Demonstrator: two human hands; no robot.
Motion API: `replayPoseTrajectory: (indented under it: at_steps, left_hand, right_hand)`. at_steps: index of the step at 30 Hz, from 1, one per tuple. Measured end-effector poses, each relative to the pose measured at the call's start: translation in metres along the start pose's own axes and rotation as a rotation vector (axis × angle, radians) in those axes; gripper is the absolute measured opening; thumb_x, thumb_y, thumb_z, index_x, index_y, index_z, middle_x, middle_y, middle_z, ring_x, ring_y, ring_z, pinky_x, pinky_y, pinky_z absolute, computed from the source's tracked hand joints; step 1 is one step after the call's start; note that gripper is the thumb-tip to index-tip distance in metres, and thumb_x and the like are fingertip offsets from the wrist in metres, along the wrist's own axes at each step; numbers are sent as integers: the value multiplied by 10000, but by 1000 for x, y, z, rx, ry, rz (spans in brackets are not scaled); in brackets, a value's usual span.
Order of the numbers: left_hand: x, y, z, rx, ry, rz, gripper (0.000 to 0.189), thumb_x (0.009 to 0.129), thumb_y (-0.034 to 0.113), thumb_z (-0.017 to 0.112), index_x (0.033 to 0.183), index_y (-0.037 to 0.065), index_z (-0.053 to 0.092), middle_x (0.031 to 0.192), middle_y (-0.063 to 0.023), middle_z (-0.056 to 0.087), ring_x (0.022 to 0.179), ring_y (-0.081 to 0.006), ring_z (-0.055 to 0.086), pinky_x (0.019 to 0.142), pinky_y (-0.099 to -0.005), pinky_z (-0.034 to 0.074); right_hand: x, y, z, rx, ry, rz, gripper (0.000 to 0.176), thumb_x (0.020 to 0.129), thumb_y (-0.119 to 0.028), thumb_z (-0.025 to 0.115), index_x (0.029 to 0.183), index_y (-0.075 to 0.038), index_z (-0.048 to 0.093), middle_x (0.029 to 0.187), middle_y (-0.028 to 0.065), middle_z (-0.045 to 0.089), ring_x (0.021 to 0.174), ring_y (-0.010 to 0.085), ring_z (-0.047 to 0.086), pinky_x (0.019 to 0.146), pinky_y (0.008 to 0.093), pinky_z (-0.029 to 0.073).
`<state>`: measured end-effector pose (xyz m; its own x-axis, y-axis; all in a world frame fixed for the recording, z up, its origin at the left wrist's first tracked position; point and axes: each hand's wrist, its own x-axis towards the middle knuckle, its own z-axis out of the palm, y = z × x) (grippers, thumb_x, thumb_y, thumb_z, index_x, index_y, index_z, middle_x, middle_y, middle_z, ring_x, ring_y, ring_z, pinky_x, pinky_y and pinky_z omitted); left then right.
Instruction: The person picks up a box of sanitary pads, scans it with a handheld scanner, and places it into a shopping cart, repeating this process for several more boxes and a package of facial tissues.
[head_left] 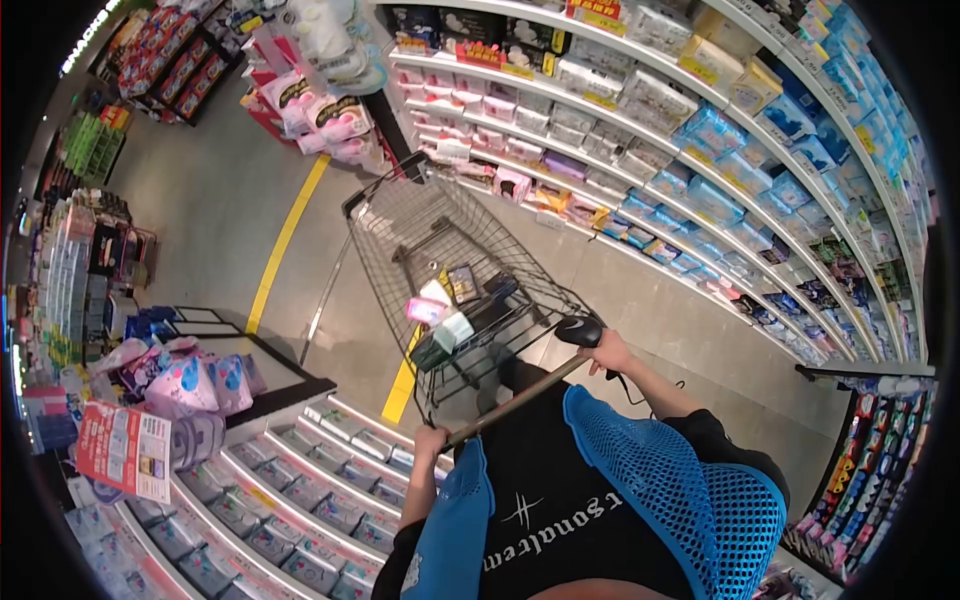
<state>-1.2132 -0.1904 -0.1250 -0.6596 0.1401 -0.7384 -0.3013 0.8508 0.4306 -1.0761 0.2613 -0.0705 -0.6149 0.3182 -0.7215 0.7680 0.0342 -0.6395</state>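
A wire shopping cart (372, 262) stands in front of me, tilted in this view. Its straight handle bar (522, 398) runs between my hands. My left hand (430, 443) is closed round the bar's left end. At the other end my right hand (606, 356) has its fingers wrapped over the bar, right against a rounded black device (578, 331) with a thin cord hanging below. Inside the cart, near the handle, lie a pink and white pack (427, 311), a pale box (456, 329) and a dark pack with yellow (463, 284).
Curved by the lens, tall shelves (640, 150) of packaged goods line the right side. Low shelves (300, 490) run along the left, with a red and white sign (124, 450) above them. A pink display (325, 120) stands ahead. A yellow line (288, 240) crosses the grey floor.
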Motion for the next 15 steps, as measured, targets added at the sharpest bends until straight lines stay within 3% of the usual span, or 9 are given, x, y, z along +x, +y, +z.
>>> replayPoseTrajectory:
  at_steps: [4,7,11,15]
  left_hand:
    - [29,-26,5,155,-18,6,295,689,184,684,768,-97,720,730,-297,684,764,-396,730,683,-452,557]
    - [27,-22,0,256,-21,78,331,714,193,655,857,-96,727,858,-325,693,889,-429,718,767,-459,564]
    - [17,-5,-14,358,-117,36,407,766,243,585,958,-89,721,1004,-332,685,1020,-464,673,887,-499,534]
    - [20,-8,-13,430,-59,149,377,777,233,581,946,-69,731,1020,-328,679,1025,-467,666,910,-505,533]
  right_hand:
    - [-22,13,12,66,63,26,229,822,-106,738,925,89,677,751,127,692,552,238,724,447,300,550]
    - [-39,24,24,145,131,42,237,810,-96,741,898,99,638,720,131,669,539,248,720,420,301,532]
    - [-58,44,36,214,172,52,235,802,-100,734,902,103,669,747,137,683,517,232,705,411,286,516]
    - [-80,54,51,241,249,108,197,809,-83,713,912,77,664,763,143,682,507,233,697,396,287,507]
